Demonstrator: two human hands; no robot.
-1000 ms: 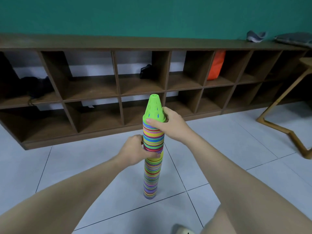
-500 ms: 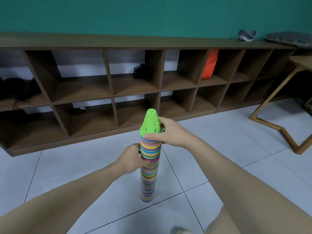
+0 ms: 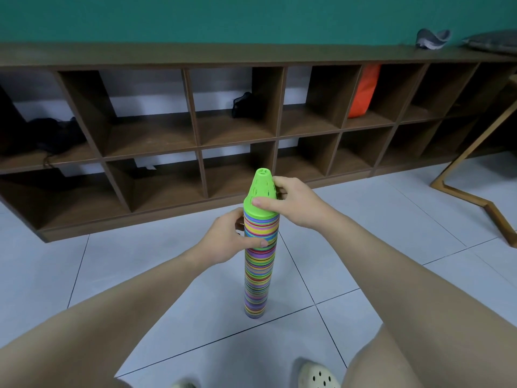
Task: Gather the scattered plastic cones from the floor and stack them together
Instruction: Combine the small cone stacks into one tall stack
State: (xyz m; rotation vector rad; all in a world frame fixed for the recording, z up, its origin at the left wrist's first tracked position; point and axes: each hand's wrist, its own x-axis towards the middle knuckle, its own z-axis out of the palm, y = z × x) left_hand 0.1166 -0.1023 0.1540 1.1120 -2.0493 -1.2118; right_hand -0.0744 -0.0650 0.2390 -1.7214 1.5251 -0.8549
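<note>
Gripping one cone stack (image 3: 258, 264), left hand (image 3: 228, 238), right hand (image 3: 291, 203)

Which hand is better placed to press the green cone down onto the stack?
Probably the right hand: it grips the green cone, while the left hand steadies the stack.
</note>
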